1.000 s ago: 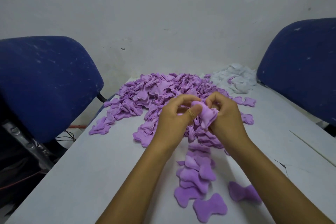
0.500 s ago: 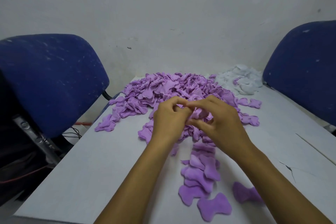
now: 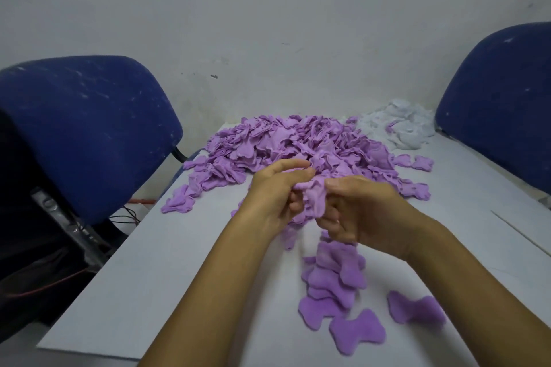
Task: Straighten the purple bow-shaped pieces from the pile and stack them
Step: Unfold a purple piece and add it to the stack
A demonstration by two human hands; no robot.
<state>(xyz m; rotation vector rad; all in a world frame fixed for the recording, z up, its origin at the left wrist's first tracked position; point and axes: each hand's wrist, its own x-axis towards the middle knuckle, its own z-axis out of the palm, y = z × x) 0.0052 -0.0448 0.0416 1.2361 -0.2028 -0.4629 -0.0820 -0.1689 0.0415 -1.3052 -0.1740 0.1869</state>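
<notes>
Hands meet in the middle of the head view, and I see both of them on one purple piece (image 3: 313,198). My left hand (image 3: 275,194) has its fingers curled round the left side of the piece, with the thumb on top. My right hand (image 3: 360,211) pinches the right side, fingers bent under it. The piece hangs crumpled between the two hands, lifted off the table (image 3: 149,262).

Just past my hands lies the big pile (image 3: 292,143) of purple pieces, all jumbled up. A few loose ones trail out from it to the left of my left hand and to the right of my right hand.

Below my right hand, closer to me, sits the stack (image 3: 337,280) of flat purple pieces, laid one over another in a loose line. Just to the right of the stack lies one single piece (image 3: 416,310) on its own.

Far past my right hand, beside the purple pile, is a white heap (image 3: 399,125) of soft bits. A blue chair (image 3: 83,128) stands well to the left of my left hand, and another blue chair (image 3: 501,98) stands well to the right of my right hand. A pale wall (image 3: 268,24) is behind it all.
</notes>
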